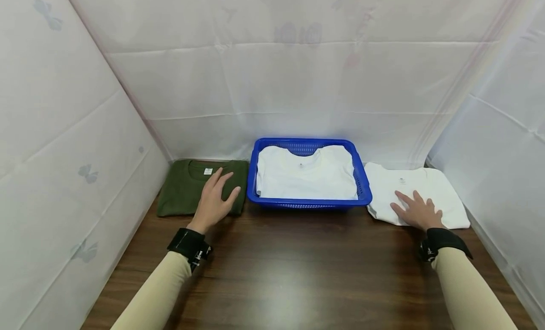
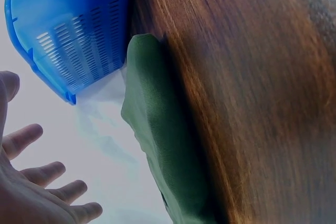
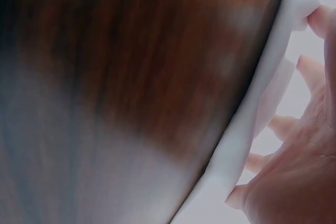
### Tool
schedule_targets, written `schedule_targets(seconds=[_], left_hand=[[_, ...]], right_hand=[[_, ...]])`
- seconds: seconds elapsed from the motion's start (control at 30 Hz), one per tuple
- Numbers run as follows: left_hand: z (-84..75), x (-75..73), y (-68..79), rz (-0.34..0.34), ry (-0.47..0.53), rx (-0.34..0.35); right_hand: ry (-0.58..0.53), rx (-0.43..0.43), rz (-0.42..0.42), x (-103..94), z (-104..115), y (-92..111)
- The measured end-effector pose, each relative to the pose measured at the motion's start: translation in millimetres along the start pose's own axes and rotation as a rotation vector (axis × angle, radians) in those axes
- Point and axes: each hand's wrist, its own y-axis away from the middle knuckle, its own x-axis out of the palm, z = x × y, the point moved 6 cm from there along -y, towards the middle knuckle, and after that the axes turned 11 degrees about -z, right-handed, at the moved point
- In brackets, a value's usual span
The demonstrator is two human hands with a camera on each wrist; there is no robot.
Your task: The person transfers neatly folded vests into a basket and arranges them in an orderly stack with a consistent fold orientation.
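Note:
A folded dark green T-shirt (image 1: 180, 193) with a white neck label lies at the left of the table. Above it hovers my left hand (image 1: 213, 202), fingers spread; the left wrist view shows a gap between this hand (image 2: 31, 187) and the green shirt (image 2: 163, 135). At the right lies folded white clothing (image 1: 443, 197), a shirt with a printed neck mark. My right hand (image 1: 419, 212) is over its near part with spread fingers, and in the right wrist view the fingertips (image 3: 236, 195) appear to touch the white cloth (image 3: 236, 140). Neither hand grips anything.
Between the two shirts stands a blue plastic basket (image 1: 308, 203) with perforated walls, holding a folded white T-shirt (image 1: 306, 181). The dark brown wooden table (image 1: 298, 264) extends toward me. White sheeting (image 1: 272, 84) encloses the back and both sides.

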Motion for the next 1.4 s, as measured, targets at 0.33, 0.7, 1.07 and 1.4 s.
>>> schedule_targets(seconds=[0.33,0.7,1.07,1.4], left_hand=[[1.1,-1.2,0.6,-0.011,0.007,0.007],[4.2,2.2,0.6,0.008,0.001,-0.015],[2.4,2.5,6.6,0.02,0.01,-0.025],[5.6,6.7,11.3,0.026,0.014,-0.025]], right_hand=[[0.012,-0.003,-0.015,-1.4,1,6],[0.012,-0.013,0.008,3.8,-5,22],[0.041,-0.045,-0.045,6.4,-2,59],[0.084,-0.068,-0.099,10.3,4,86]])
